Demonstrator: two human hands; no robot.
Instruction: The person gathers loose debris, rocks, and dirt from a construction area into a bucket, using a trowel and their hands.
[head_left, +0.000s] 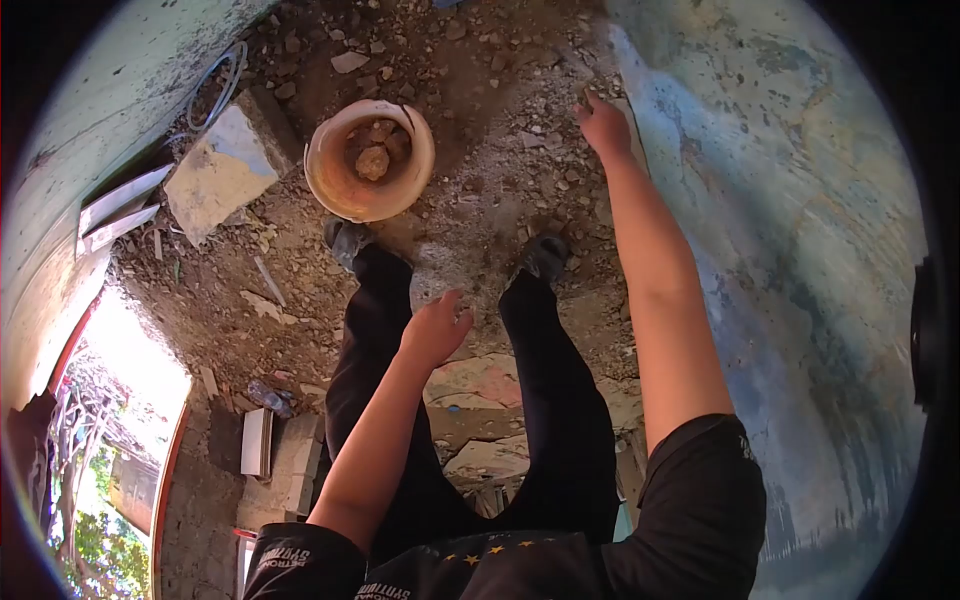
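My right hand [605,126] reaches out low beside the right wall, close to the rubble [545,140] on the floor. Its thumb and a finger stand apart, and I make out nothing held between them. My left hand [437,328] hangs over my left leg with its fingers loosely bent and apart, holding nothing I can see. In front of my feet stands a pale, round bucket [423,170] with a broken, dirty rim. Several brown lumps of stone [372,162] lie inside it.
A broken pale block [222,168] leans at the left, with a loop of thin tubing [215,90] behind it. The stained blue wall [790,250] runs along my right side. A plastic bottle [268,397] lies at the lower left, near a bright opening [120,400].
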